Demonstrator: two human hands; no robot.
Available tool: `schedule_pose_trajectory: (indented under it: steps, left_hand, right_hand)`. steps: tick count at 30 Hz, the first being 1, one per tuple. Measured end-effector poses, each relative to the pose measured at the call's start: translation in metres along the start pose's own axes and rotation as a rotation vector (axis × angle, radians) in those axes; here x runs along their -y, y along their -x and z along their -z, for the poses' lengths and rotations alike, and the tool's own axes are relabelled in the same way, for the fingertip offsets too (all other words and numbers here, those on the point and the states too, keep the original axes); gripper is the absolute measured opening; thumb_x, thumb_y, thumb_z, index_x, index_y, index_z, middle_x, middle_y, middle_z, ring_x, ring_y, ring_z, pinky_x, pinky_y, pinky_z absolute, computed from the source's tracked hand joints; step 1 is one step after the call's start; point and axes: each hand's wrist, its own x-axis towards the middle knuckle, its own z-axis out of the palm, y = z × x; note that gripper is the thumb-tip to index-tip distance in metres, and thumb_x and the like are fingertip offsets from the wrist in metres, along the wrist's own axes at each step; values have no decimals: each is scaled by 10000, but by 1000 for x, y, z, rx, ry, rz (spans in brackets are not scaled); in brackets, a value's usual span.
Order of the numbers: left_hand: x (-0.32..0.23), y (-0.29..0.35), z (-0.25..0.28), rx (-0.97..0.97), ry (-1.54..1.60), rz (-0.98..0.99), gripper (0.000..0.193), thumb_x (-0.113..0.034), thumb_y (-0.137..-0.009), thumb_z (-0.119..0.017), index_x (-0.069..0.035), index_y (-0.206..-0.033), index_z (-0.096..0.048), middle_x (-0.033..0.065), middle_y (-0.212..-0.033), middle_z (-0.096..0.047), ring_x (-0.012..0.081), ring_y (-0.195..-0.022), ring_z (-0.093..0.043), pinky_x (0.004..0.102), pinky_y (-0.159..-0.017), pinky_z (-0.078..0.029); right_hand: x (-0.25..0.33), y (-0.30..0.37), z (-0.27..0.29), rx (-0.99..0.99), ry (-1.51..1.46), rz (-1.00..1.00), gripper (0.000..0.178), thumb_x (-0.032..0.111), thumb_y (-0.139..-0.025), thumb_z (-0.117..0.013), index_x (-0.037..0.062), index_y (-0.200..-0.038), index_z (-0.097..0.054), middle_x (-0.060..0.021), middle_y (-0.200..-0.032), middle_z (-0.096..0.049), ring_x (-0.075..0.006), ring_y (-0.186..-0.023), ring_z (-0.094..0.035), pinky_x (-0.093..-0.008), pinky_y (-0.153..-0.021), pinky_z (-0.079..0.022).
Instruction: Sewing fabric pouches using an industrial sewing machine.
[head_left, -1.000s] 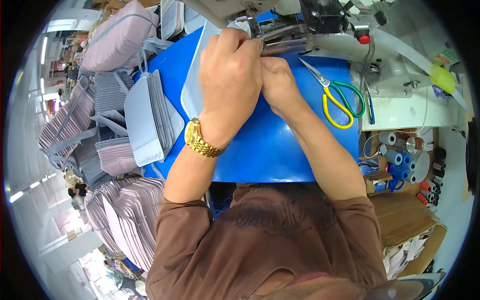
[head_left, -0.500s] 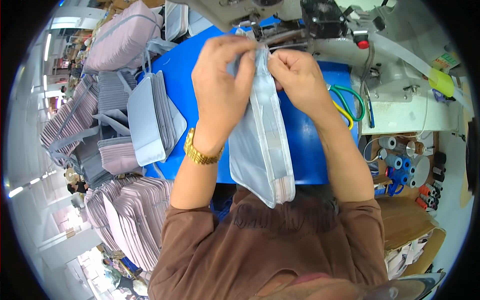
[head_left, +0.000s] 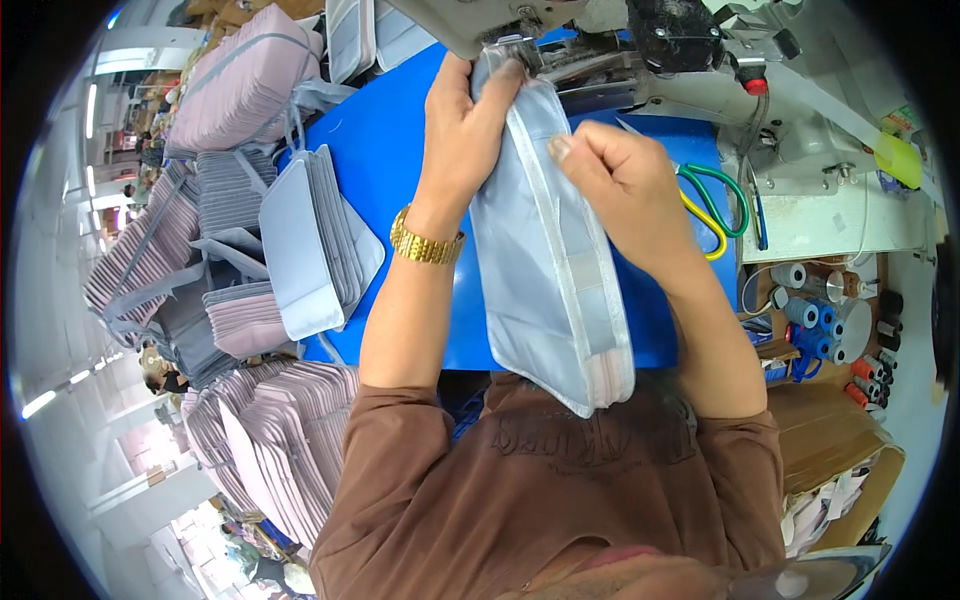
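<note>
Two bare forearms (head_left: 405,320) reach out from a brown shirt (head_left: 570,480), a gold watch (head_left: 428,237) on the left wrist. Between them, over a blue tabletop (head_left: 390,130), a grey-blue fabric pouch (head_left: 530,270) with pale piping stretches lengthwise, its lower end reaching the shirt front. The left hand (head_left: 465,130) is clamped on the pouch's upper end, thumb on top. The right hand (head_left: 625,185) has its fingers curled and its thumb at the upper right edge; whether it pinches the fabric cannot be told. Scissors (head_left: 741,190) with green and yellow handles lie just beyond the right hand. Grey panels (head_left: 300,250) stand stacked to the left. At the far side, a sewing machine (head_left: 675,40) stands above the pouch's upper end.
</note>
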Motion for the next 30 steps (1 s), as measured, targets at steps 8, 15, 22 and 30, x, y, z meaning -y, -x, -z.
schedule_pose_trajectory:
  steps: [8,15,22,30]
  left_hand:
    - [21,-33,3,-25,80,27,216,-107,-967,-585,19,-1140,-615,44,-1016,-690,89,-902,-589,247,-795,-474]
    - [34,-29,15,-178,31,-127,303,-201,-1019,-567,12,-1235,-565,70,-1149,-642,139,-1018,-566,294,-916,-457]
    - [9,30,4,-339,-7,-64,185,-201,-1004,-611,-23,-1048,-593,10,-943,-589,51,-797,-495,210,-690,-433]
    - [-33,83,-8,-56,-83,-31,363,-158,-935,-681,-19,-658,-491,2,-600,-434,60,-583,-368,267,-504,-320]
  right_hand:
    - [2,-18,6,-6,45,-24,362,254,-919,-647,-23,-707,-552,-106,-551,-460,-145,-492,-380,-338,-479,-325]
    - [13,11,76,-122,-240,-146,278,237,-962,-671,18,-792,-675,-8,-667,-629,-67,-619,-604,-218,-592,-513]
    - [3,-7,104,-201,-49,-72,284,268,-961,-677,22,-820,-691,-4,-700,-644,-52,-595,-582,-206,-550,-482]
    - [9,33,23,252,-201,-215,326,251,-962,-665,49,-723,-573,59,-602,-492,-25,-562,-436,-227,-477,-326]
